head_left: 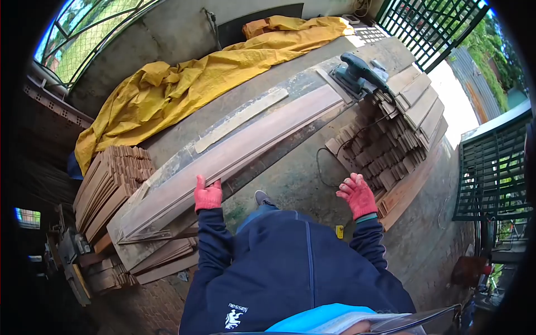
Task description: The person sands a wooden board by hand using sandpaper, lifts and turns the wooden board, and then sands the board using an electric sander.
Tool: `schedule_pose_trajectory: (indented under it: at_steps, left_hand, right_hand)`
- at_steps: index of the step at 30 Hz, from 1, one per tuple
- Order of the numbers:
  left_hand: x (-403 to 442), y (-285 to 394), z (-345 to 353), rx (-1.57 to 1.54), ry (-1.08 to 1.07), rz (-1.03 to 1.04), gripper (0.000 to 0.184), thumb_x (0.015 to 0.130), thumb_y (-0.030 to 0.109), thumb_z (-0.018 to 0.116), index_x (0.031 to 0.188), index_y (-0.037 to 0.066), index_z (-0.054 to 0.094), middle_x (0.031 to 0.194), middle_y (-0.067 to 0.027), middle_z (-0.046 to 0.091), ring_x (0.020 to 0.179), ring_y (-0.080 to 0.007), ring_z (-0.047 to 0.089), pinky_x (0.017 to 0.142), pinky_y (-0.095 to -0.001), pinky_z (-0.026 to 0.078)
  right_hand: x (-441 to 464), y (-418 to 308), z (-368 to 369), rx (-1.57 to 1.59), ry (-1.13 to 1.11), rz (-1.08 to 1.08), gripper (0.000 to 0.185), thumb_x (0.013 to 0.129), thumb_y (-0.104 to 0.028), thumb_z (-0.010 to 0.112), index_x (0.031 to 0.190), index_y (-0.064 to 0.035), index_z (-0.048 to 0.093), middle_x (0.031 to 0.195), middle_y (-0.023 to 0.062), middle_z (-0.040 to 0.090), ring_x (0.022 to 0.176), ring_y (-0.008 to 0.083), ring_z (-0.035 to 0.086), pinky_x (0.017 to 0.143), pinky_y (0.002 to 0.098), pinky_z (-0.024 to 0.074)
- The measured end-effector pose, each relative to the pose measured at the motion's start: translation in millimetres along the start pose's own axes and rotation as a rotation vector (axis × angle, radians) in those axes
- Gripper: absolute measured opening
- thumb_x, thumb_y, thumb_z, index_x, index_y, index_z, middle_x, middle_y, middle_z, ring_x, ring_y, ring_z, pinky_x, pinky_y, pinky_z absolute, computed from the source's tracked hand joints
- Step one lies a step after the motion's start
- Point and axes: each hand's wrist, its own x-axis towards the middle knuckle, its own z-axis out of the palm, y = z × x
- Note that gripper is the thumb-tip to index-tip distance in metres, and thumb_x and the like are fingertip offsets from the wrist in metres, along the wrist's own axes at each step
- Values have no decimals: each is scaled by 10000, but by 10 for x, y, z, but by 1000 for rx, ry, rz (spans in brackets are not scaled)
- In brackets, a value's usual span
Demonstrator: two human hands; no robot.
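My left hand point(208, 195), in a red glove, is at the near edge of a long reddish wooden board point(240, 142), its thumb over the board and its fingers closed at the edge. The board lies along a narrow worn workbench point(170, 167), with a groove running its length. My right hand point(357, 196), also red-gloved, is raised over the floor to the right, fingers loosely bent and apart, holding nothing. A dark teal power sander point(357, 75) rests at the bench's far end, apart from both hands. A thin pale strip point(241, 119) lies behind the board.
Stacked wooden pieces point(385, 151) stand on the right, below the sander's cord point(319, 167). Another wood stack point(114, 187) is on the left. A yellow tarp point(184, 89) lies along the back wall. Green metal gates point(432, 28) are at the far right.
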Motion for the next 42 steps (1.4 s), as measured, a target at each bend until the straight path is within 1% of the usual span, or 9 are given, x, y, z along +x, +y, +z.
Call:
schedule_pose_trajectory:
  at_steps: [10, 20, 22, 27, 30, 34, 37, 41, 42]
  left_hand:
    - [549, -532, 256, 32, 102, -60, 437, 938, 288, 682, 1284, 69, 527, 1289, -103, 594, 1214, -293, 533, 1051, -545, 399]
    - [682, -863, -48, 32, 207, -33, 369, 949, 227, 667, 1248, 55, 533, 1249, -103, 604, 1174, -290, 563, 1038, -524, 431]
    - [623, -823, -12, 119, 106, -59, 344, 954, 198, 654, 1240, 50, 534, 1244, -112, 605, 1176, -295, 570, 1035, -529, 449]
    - [408, -739, 314, 316, 303, -75, 332, 953, 221, 658, 1203, 35, 543, 1208, -139, 603, 1204, -332, 554, 981, -541, 501]
    - [286, -752, 374, 485, 472, -82, 391, 926, 313, 696, 1162, 33, 560, 1026, -131, 649, 976, -322, 658, 778, -496, 581]
    - [128, -959, 686, 1195, 815, -108, 365, 888, 399, 717, 907, 43, 638, 683, -84, 613, 448, -254, 570, 428, -395, 462]
    - [117, -1148, 768, 1776, 849, 394, 378, 866, 389, 725, 945, 23, 674, 801, -148, 704, 690, -245, 668, 665, -394, 540]
    - [256, -1805, 1146, 2196, 380, 893, 607, 860, 445, 699, 1325, 75, 571, 1279, -184, 619, 1224, -323, 564, 1055, -471, 398]
    - [327, -1977, 1260, 2329, 366, 713, 711, 870, 491, 659, 1421, 88, 459, 1405, -196, 495, 1334, -360, 423, 1119, -505, 281]
  right_hand:
    - [767, -214, 800, -208, 222, 44, 226, 972, -296, 618, 871, -179, 453, 730, -51, 381, 671, 134, 458, 623, 310, 505]
    - [1718, -1252, 267, -187, -205, 238, 241, 991, -351, 592, 1045, -129, 514, 813, -17, 492, 806, 185, 596, 743, 378, 584]
    - [1816, -1559, 471, -481, 89, 89, 391, 935, -360, 678, 1185, -90, 546, 882, 10, 568, 805, 188, 623, 702, 366, 576]
    - [2357, -2464, 581, -641, 10, -58, 436, 977, -316, 631, 1308, -46, 541, 943, 23, 595, 788, 159, 610, 698, 307, 541]
    - [2675, -2880, 615, -725, 19, -126, 398, 971, -242, 650, 1310, -45, 579, 991, 26, 626, 807, 110, 588, 706, 272, 517]
    - [3120, -3123, 612, -1214, 143, -489, 423, 911, -146, 723, 1293, -5, 610, 1176, 104, 664, 1004, 148, 633, 877, 280, 510]
    - [3359, -3227, 603, -1918, 199, -626, 626, 820, -296, 803, 1325, 0, 580, 1244, 132, 646, 1112, 193, 626, 948, 315, 482]
    - [3575, -3357, 679, -1620, 114, -19, 632, 736, -279, 843, 1244, -13, 577, 1000, 89, 687, 861, 190, 662, 767, 328, 528]
    - [3598, -3381, 682, -1619, 114, -12, 632, 736, -279, 843, 1244, -13, 577, 1000, 89, 687, 861, 190, 662, 767, 328, 528]
